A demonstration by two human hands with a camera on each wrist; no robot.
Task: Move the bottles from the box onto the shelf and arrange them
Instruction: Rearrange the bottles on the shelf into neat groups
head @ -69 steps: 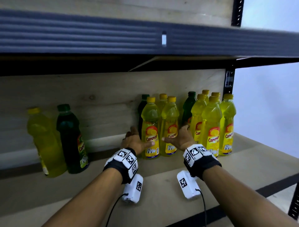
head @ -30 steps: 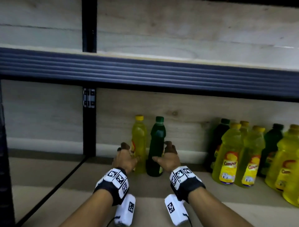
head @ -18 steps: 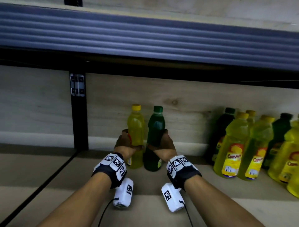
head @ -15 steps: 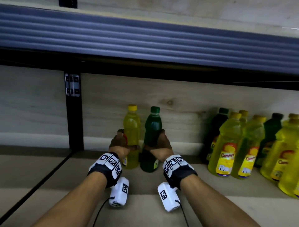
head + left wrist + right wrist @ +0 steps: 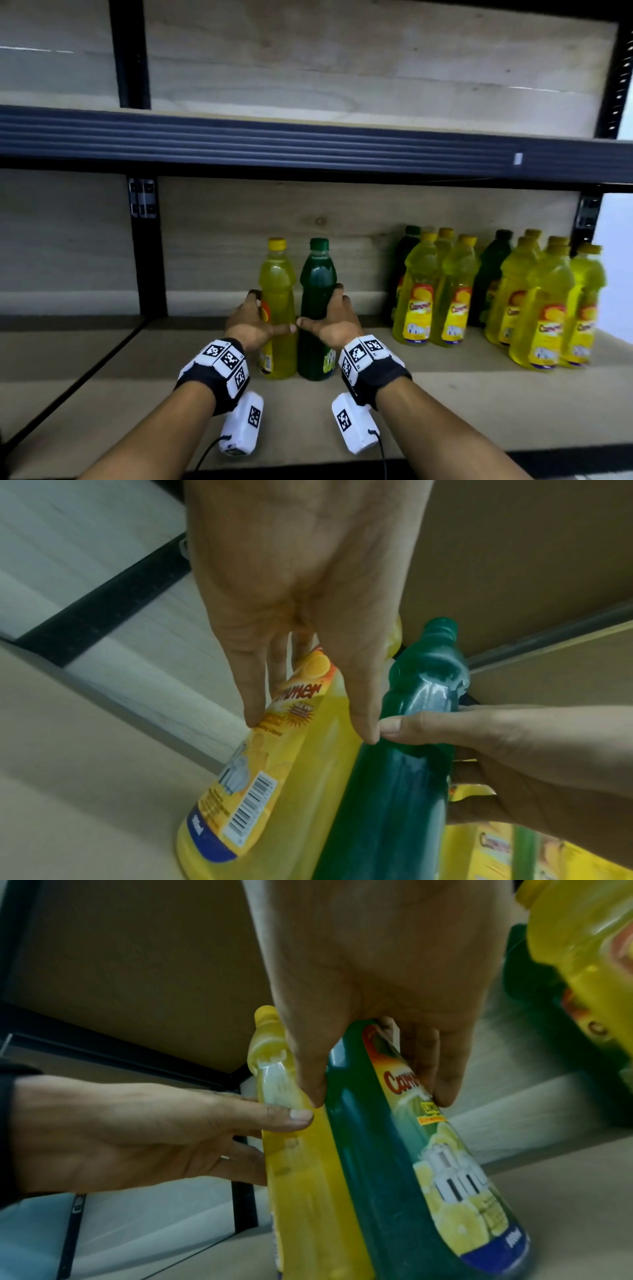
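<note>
- Bottles first: a yellow bottle point(image 5: 277, 308) and a green bottle point(image 5: 317, 308) stand upright and touching at mid-shelf, at about 9 o'clock from the main cluster of bottles point(image 5: 496, 301), well apart from it.
- Left hand point(image 5: 251, 322) wraps the yellow bottle's waist, fingers behind and thumb in front; right hand point(image 5: 334, 322) does the same on the green one (thumb tips nearly meet between them).
- Judged step: bringing this pair toward 3 o'clock to join the cluster.
- Keep both grips low on the waist, so the tall bottles stay upright.
- Slide or lift them together along the shelf board point(image 5: 445, 394), then ease off short of the nearest yellow bottle to avoid knocking the row.
- Turn labels toward 6 o'clock; they face sideways now.
</note>
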